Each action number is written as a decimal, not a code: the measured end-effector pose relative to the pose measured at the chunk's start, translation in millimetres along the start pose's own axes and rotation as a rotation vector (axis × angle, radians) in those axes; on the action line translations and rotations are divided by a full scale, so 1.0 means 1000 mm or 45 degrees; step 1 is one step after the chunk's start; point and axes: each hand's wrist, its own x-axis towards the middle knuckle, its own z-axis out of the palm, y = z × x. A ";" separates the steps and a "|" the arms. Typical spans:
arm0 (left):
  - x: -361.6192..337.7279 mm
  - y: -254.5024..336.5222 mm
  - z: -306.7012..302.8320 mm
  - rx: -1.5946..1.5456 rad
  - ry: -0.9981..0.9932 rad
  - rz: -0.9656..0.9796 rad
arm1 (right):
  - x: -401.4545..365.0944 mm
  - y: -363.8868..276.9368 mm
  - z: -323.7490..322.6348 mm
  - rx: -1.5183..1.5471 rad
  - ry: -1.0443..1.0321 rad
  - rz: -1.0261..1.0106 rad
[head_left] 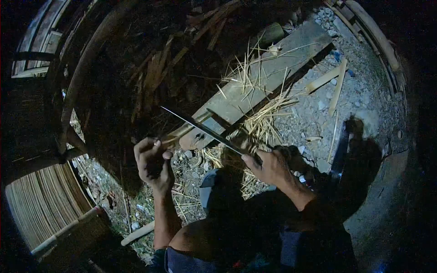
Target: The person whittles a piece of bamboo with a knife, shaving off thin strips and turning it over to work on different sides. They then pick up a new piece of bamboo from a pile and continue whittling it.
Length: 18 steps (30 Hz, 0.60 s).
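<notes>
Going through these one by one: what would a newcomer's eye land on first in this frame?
The long, narrow metal knife stands out first, slanting across the centre, gripped by the right hand, while the left hand closes on what looks like a pale thin bamboo strip beneath it. Behind lies a grey weathered wooden plank strewn with straw-coloured bamboo slivers. A bundle of pale split bamboo slats sits at lower left.

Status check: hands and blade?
Right hand gripping long blade. Left hand pinching thin strip. Plank and loose splinters on ground beyond.
</notes>
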 end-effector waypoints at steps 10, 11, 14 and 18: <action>0.005 0.019 0.004 0.195 0.015 0.058 | 0.004 0.010 0.011 -0.127 0.091 0.100; 0.005 0.020 0.004 0.173 0.027 0.013 | -0.004 0.008 0.007 -0.118 -0.011 0.114; 0.001 0.017 0.000 0.073 0.049 -0.015 | -0.016 -0.005 0.003 -0.157 -0.047 0.108; -0.006 0.012 -0.008 0.179 -0.062 0.129 | -0.015 -0.027 -0.009 -0.014 -0.071 0.002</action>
